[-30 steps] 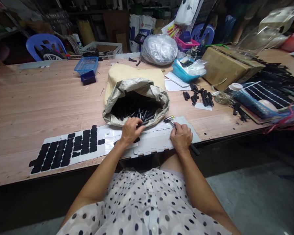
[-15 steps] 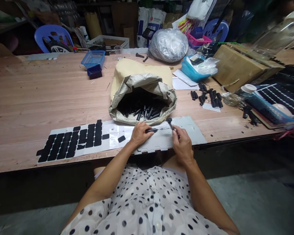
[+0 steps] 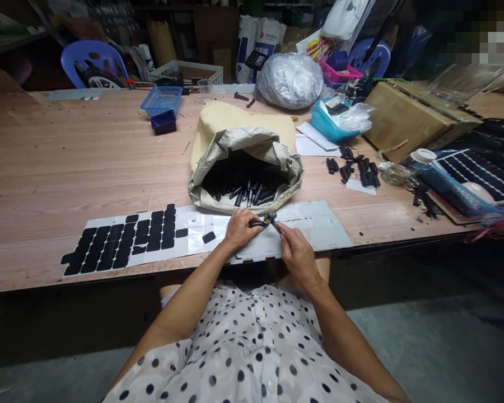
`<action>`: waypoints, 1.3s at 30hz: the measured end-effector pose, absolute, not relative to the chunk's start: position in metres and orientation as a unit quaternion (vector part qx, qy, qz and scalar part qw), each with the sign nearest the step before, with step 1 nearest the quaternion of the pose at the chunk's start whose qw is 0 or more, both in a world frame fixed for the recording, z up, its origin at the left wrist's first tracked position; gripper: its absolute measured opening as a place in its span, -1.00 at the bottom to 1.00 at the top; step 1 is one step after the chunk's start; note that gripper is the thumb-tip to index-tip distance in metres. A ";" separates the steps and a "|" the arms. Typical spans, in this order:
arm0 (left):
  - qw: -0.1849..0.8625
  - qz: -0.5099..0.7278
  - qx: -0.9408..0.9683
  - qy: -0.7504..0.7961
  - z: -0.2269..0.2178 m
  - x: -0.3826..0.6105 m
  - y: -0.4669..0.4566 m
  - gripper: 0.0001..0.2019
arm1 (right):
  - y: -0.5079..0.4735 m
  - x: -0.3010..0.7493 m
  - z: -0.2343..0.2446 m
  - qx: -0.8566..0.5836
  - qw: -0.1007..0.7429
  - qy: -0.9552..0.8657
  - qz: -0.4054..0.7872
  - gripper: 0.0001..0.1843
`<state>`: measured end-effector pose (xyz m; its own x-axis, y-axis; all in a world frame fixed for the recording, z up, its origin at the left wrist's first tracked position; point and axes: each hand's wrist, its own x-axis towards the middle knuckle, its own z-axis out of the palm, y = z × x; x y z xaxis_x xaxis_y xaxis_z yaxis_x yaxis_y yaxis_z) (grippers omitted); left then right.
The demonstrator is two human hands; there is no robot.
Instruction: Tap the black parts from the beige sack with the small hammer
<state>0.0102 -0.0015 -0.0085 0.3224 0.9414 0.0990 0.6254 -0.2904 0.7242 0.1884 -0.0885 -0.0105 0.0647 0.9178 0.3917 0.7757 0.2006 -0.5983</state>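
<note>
My left hand (image 3: pixel 239 229) is closed on a small black stick-shaped part (image 3: pixel 257 223) held level just above a white backing sheet (image 3: pixel 319 226). My right hand (image 3: pixel 294 253) pinches a thin metal tool (image 3: pixel 273 219) whose tip meets the right end of that part. Right behind both hands stands an open woven sack (image 3: pixel 243 168) filled with several black parts of the same kind. To the left on the sheet lies a block of black adhesive pads (image 3: pixel 121 240), with one loose pad (image 3: pixel 209 237) by my left wrist.
The wooden table (image 3: pixel 67 168) carries a blue basket (image 3: pixel 161 101), a clear plastic bag (image 3: pixel 289 81), a blue tray (image 3: pixel 327 126), a cardboard box (image 3: pixel 403 115), loose black parts (image 3: pixel 357 168) and more pad sheets (image 3: pixel 483 162) at right. A blue chair (image 3: pixel 93 59) stands behind.
My left hand drew a black part out of the sack and toward me. My right hand moved left with the tool until its tip met the part.
</note>
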 end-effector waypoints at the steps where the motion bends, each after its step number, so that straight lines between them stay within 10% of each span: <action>1: 0.296 0.267 0.758 0.517 -0.009 0.010 -0.001 -0.90 | -0.088 0.188 -0.009 -0.627 0.375 -0.676 0.094 -0.58; 39: 0.300 0.253 0.777 0.492 -0.010 -0.002 -0.001 -0.61 | -0.044 0.233 -0.026 -0.819 0.219 -0.522 -0.100 -0.68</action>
<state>-0.0017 -0.0008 -0.0099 0.3880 0.9164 0.0983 0.6121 -0.3359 0.7159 0.2330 -0.0443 -0.0256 0.4358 0.8104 0.3916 0.8977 -0.3601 -0.2538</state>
